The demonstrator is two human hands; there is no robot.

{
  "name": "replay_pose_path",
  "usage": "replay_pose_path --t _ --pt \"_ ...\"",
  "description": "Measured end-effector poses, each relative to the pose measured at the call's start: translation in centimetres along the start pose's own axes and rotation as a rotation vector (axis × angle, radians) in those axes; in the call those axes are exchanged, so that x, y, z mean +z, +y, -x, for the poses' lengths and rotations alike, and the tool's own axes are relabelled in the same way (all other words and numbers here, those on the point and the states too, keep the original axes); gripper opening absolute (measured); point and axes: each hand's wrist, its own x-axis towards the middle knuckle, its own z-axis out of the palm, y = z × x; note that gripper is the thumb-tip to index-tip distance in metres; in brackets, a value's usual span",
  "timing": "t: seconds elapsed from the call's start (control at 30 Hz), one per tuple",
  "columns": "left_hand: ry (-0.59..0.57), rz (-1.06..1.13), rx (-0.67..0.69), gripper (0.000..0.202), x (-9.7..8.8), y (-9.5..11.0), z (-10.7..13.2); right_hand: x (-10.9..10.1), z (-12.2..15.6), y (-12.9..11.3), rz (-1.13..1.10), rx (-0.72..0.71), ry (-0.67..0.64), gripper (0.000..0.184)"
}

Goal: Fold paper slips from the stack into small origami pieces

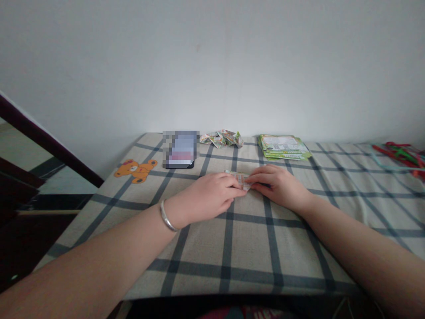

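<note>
A small folded piece of printed paper (239,179) lies on the checked tablecloth (245,239) between my two hands. My left hand (209,195), with a silver bangle on its wrist, has its fingers curled and pinched on the paper's left side. My right hand (277,184) presses and pinches the paper's right side with closed fingers. Most of the paper is hidden under the fingertips.
At the table's far edge by the wall lie a phone (180,150), a row of several folded paper pieces (222,138) and a stack of green printed leaflets (283,147). Red and green strips (401,155) lie far right. A bear print (135,170) marks the cloth's left.
</note>
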Motion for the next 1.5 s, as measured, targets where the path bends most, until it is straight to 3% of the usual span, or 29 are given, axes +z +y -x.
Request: replay_pose_path --t 0.33,0.63,1.03,1.5 --pt "0.008 -0.06 -0.037 0.035 0.17 0.13 0.07 0.1 -0.05 -0.22 -0.041 0.151 0.06 0.008" --pt "0.046 -0.021 -0.021 0.034 0.52 -0.37 -0.03 0.27 -0.33 -0.1 0.037 0.072 0.034 0.017" --pt "0.042 -0.04 0.019 0.035 0.44 -0.23 -0.27 0.0 -0.14 -0.18 0.157 0.066 -0.023 0.017" --pt "0.035 -0.117 -0.008 0.034 0.38 -0.03 -0.24 0.41 -0.62 -0.51 0.178 0.068 -0.002 0.018"
